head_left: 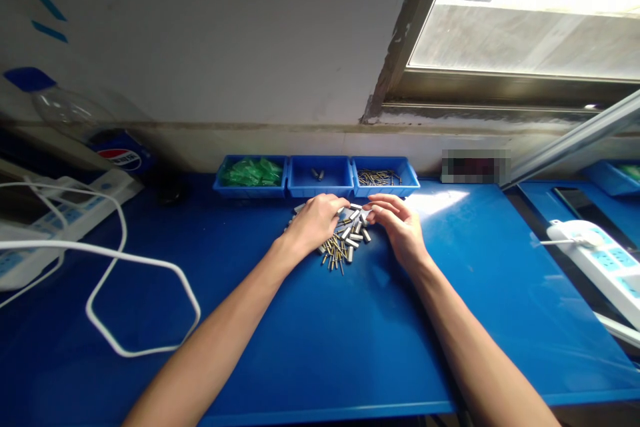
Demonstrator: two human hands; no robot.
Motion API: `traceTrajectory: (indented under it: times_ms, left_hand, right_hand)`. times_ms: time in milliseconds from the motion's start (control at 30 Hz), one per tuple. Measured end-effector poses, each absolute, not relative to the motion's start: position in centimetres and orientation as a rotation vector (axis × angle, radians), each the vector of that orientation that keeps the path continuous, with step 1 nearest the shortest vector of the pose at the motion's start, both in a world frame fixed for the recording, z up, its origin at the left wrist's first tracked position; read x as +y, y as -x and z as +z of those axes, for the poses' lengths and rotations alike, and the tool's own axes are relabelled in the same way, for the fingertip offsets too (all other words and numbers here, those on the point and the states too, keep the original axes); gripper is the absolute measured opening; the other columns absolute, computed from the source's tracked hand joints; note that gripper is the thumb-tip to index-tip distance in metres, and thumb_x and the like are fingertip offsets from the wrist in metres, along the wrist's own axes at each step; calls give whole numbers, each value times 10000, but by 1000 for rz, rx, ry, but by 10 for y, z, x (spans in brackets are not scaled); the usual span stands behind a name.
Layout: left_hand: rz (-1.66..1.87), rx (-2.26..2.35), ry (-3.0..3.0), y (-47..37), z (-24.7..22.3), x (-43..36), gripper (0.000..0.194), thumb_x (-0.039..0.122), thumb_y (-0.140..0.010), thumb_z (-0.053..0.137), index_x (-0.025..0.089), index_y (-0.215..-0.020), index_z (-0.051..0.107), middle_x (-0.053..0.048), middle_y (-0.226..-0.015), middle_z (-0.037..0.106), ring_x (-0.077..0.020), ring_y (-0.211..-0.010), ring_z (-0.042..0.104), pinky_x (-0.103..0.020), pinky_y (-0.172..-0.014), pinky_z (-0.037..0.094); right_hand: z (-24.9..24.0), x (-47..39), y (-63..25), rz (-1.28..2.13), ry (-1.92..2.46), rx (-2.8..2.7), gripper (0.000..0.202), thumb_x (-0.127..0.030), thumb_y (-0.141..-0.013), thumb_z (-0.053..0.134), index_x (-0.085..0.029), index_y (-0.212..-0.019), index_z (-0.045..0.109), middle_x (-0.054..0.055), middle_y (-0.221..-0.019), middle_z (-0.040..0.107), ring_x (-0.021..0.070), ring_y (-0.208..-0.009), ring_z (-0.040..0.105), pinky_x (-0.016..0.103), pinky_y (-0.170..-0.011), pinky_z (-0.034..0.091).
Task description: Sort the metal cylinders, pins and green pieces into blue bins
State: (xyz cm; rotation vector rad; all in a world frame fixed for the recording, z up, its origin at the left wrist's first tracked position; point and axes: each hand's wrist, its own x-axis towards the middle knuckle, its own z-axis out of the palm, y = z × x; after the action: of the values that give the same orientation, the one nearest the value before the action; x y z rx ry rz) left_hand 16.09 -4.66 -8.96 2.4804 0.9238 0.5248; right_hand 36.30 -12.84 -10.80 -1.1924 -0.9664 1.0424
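Observation:
A loose pile of short silvery metal cylinders [350, 254] and thin brass-coloured pins [336, 253] lies on the blue table [320, 347]. My left hand [317, 221] is over the pile's left side, back up, with fingers bent together toward the right; what they hold, if anything, is hidden. At the pile's right edge my right hand [397, 223] has its fingers curved toward the left and apart from the thumb, near the cylinders. Behind the hands stand three blue bins: one with green packets [253, 172], one with a couple of cylinders [317, 175], one with pins [379, 177].
A bottle with a blue cap [65, 107], a power strip [95, 203] and a looping white cable [193, 297] are on the left. At the right are another power strip [607, 257] and a blue bin [613, 177]. A wall with a window rises behind.

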Motion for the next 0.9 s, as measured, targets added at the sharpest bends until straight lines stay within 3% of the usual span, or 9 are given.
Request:
traceTrajectory:
  times_ms: [300,467,633,900]
  left_hand:
    - [913,766,-1795,-166,-72,-50,152,144,-862,749,143,-1004,802,-88,-1028,813,-209,-939,788,-317,-859,663]
    - [893,667,-1554,-168,-73,-49,248,235,-784,870,130,-994,792,-96,-1007,820,-224,-982,791,-342,-913,660]
    - [871,686,-1530,-167,-73,-49,320,297,-733,920,129,-969,785,-97,-955,818,-223,-912,793,-345,-862,664]
    - [860,718,-1573,-165,-68,-49,288,285,-749,900,138,-969,786,-80,-934,814,-219,-879,791,-343,-844,656]
  right_hand:
    - [-108,-128,-363,1060,1204,-970,322,-455,-834,859,-279,-1092,776,25,-973,808,193,-806,717,373,-837,602]
    - [-105,-130,-359,1129,1163,-990,310,-443,-819,889,-299,-1072,784,4,-920,808,195,-794,724,369,-803,598]
    - [-109,-129,-357,1146,1165,-975,312,-464,-771,924,-287,-999,805,7,-883,802,209,-792,721,404,-837,603]
    - [-109,-130,-356,1168,1130,-962,286,-423,-778,929,-301,-1010,814,-2,-873,798,196,-790,707,385,-831,591]
